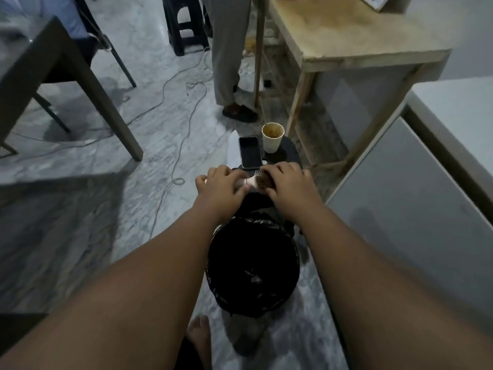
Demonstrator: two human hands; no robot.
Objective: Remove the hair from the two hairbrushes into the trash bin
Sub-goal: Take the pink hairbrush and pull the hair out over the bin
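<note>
Grey marbled floor (80,209) all round, cables trailing, a wooden table (346,41) far right. Near centre sits the trash bin (253,265), black-lined, its depths too dark to read. Beyond it, a dark stool (288,153) carrying phone (250,153) and paper cup (272,137). Both hands meet there: left hand (221,186) and right hand (286,186) curled over a hairbrush (262,180), mostly hidden; the actual grip is unclear.

My hands hid most of the hairbrush (262,180); I couldn't tell whether the trash bin (252,265) held hair.
</note>
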